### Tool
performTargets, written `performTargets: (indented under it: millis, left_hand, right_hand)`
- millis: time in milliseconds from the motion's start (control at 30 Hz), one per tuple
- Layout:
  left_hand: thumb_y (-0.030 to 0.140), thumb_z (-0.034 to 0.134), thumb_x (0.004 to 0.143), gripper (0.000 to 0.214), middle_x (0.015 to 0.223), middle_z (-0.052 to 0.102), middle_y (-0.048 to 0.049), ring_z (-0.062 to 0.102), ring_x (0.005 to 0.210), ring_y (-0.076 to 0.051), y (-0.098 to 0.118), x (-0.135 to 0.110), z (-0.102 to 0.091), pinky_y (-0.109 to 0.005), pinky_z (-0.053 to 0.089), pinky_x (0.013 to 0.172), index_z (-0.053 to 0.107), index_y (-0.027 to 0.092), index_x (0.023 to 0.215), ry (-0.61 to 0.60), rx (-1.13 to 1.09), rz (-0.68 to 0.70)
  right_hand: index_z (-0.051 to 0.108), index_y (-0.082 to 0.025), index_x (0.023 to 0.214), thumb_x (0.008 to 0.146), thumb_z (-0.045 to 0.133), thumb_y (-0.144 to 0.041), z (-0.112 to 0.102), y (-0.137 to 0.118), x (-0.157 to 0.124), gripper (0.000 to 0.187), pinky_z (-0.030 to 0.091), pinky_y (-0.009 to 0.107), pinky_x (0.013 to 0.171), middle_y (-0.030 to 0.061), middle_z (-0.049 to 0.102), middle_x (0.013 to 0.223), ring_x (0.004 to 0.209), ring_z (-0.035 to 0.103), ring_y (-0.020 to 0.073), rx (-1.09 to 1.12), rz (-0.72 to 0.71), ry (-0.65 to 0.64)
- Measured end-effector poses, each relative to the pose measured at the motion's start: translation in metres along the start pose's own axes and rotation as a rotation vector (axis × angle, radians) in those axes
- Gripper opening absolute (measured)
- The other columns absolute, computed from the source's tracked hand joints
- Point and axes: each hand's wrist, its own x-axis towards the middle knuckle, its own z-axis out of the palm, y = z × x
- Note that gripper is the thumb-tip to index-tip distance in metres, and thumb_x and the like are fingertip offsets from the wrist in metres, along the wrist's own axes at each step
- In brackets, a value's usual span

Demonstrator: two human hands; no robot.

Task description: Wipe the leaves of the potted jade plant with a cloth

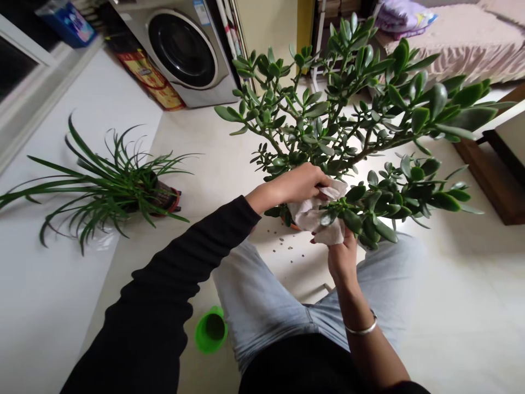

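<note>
A large jade plant (320, 128) with thick glossy leaves stands in front of me, its pot mostly hidden. A pale cloth (307, 214) hangs among its lower leaves, between my hands. My left hand (301, 185) comes in over the cloth from the left, fingers closed on its upper part. From below, my right hand (343, 253) grips the cloth's lower end, close under a leafy branch (369, 216). Some leaves lie against the cloth. Part of the right hand's fingers is hidden behind cloth and leaves.
A potted spider-like plant (135, 191) stands at left by the white wall. On the floor are a green cup (210, 331) near my left leg and several small crumbs (289, 247). A washing machine (182, 49) is behind; a dark wooden piece (492, 180) stands at right.
</note>
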Motion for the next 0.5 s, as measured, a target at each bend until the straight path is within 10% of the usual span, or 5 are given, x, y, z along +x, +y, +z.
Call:
performTargets:
  millis: [500]
  left_hand:
    - [0.021, 0.068, 0.092, 0.026, 0.112, 0.083, -0.0028, 0.075, 0.100, -0.021, -0.009, -0.001, 0.004, -0.028, 0.049, 0.080, 0.082, 0.029, 0.113, 0.100, 0.183, -0.011]
  right_hand:
    - [0.073, -0.023, 0.102, 0.085, 0.067, -0.035, 0.002, -0.006, 0.003, 0.021, 0.058, 0.033, 0.057, 0.0022, 0.074, 0.085, 0.068, 0.068, 0.0206, 0.055, -0.036, -0.017]
